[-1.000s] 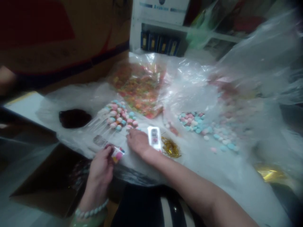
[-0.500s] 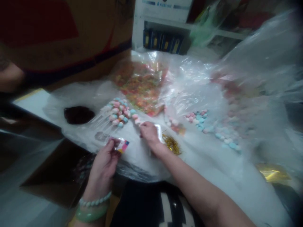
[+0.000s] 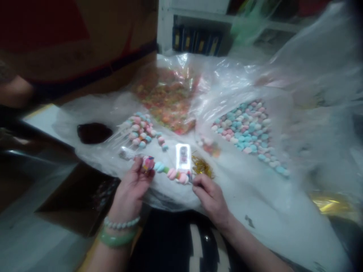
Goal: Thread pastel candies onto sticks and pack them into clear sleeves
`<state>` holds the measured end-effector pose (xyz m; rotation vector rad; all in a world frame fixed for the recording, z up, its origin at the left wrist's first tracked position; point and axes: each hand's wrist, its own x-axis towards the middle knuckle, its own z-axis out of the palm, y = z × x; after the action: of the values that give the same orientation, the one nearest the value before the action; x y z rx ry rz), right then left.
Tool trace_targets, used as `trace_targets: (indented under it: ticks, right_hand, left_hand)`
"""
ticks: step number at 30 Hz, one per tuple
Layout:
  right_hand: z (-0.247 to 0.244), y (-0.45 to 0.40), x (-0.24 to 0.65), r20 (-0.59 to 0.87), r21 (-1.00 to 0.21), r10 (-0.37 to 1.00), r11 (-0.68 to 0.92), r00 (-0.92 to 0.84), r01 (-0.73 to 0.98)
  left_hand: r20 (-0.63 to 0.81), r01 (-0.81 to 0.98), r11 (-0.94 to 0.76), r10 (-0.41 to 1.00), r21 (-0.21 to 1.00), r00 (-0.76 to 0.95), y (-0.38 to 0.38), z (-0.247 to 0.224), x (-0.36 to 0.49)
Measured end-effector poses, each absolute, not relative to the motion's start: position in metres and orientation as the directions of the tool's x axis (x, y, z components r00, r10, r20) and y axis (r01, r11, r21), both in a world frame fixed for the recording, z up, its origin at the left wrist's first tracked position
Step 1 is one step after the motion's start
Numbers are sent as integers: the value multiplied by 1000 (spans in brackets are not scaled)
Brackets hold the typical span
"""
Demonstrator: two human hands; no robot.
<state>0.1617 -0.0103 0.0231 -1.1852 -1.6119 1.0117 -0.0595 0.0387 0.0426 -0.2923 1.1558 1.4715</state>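
Two-handed hold on pastel candy strand (image 3: 167, 173); right fingers (image 3: 200, 184) hide end.

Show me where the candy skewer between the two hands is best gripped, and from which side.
Take the candy skewer at its end in the right hand, coming from the near side. It forms a long, thin, nearly level row of soft-looking candies, so an end hold spares them; the left hand has the pink end.

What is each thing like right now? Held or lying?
Long pastel pink-and-blue candy stick, held between both hands.
Left hand, grip shut on the stick.
Right hand, grip shut on the stick.
Clear plastic bag of pastel candies, heaped full.
Gold tinsel tangle, lying loose.
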Motion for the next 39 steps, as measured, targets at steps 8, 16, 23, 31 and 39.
trace_targets:
  ticks: [8, 16, 23, 31, 39]
  right_hand:
    - [15, -12, 163, 358, -842, 921, 391, -156, 372]
    - [9, -21, 164, 579, -519, 788, 556, -211, 649]
    - [6, -18, 165, 448, -723, 875, 475, -184, 501]
    - [-1, -9, 157, -27, -971, 994, -1, -105, 241]
    - [5, -14, 152, -66, -974, 989, -36, -129, 223]
  left_hand:
    - [-662, -858, 60, 664, 510, -348, 39, 54, -37]
    - [-485, -708, -60, 688, 704, -540, 35, 33, -34]
    - [-475, -716, 12, 756, 698, -451, 34, 33, -30]
    - [-425, -650, 147, 856, 745, -294, 26, 25, -25]
    - [-397, -690, 138, 888, 710, -232, 30, 8, -24]
